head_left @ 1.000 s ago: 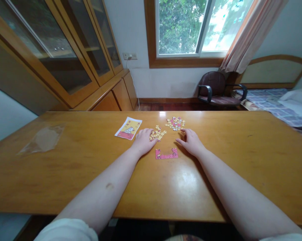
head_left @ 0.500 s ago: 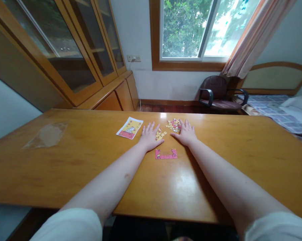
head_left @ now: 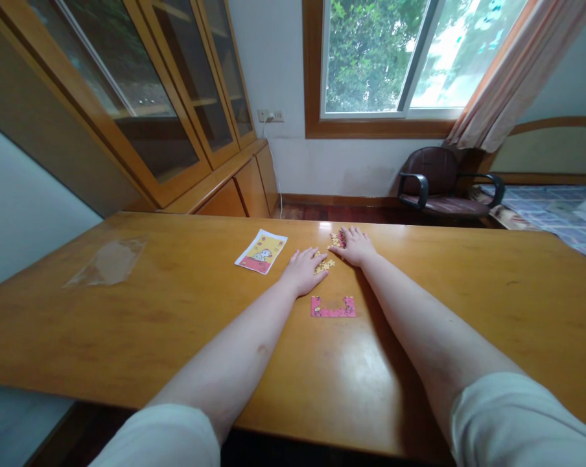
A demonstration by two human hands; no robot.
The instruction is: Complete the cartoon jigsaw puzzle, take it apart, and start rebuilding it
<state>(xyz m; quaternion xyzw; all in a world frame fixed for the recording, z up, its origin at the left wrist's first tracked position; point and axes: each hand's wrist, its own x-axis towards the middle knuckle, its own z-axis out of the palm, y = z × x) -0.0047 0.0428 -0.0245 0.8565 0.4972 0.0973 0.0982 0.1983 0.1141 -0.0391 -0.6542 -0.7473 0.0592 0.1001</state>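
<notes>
Palms flat, released: left hand [head_left: 304, 272] on yellow pieces [head_left: 325, 265], right hand [head_left: 354, 248] on pink pieces [head_left: 336, 239]; card [head_left: 261, 251] unreadable.

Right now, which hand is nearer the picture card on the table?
Left. The left hand lies flat just right of the picture card, not touching it. The right hand rests farther right, on the far pile of puzzle pieces.

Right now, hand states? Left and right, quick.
Left hand: open, flat on the table, fingertips at the yellow pieces, holding nothing.
Right hand: open, flat on the mixed pile, holding nothing.
</notes>
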